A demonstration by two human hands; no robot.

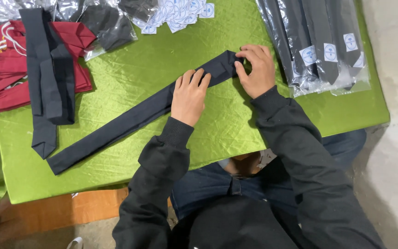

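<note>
Green cloth (130,74) covers the table I look down on, and a long dark tie (130,120) lies slanting across it from seven o'clock up to one o'clock. My left hand (190,97) rests flat on the tie near its middle, fingers together, pressing it down. My right hand (255,70) pinches the folded upper end between thumb and fingers. At ten o'clock another dark tie (47,78) lies over red ties (12,76); bagged ties (318,41) sit at two o'clock, round stickers (176,13) at twelve.
</note>
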